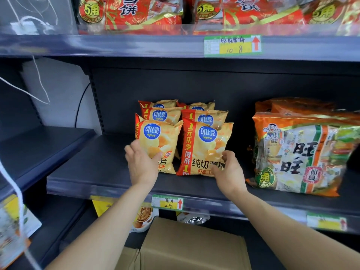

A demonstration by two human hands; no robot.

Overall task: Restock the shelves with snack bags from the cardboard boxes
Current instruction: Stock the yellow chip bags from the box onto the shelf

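A dark grey metal middle shelf (93, 168) with a slotted back panel (175, 84) fills the view. An upper shelf (136, 45) runs above it, a neighbouring shelf unit (39, 149) stands to the left, and a strip of white wall (58, 90) with loose white cords (41, 88) shows between them.

The red bags (136, 14) on the upper shelf are cut off at the top; three show. Below the middle shelf, packets are mostly hidden behind the rail and arms. A cardboard box (194, 244) sits there, partly cut off by the lower edge. The far-right price tag is too blurred to read.

Six yellow chip bags (204, 117) stand upright in two rows of three, front to back. The left hand (143, 160) grips the front left bag (165, 137) at its lower left, thumb across the face. The right hand (229, 170) has curled fingers at the lower right corner of the front right bag (204, 152) and seems to pinch it. Well apart to the right lie at least two orange cracker packs (302, 152). Three price tags (231, 45) show on the rails.
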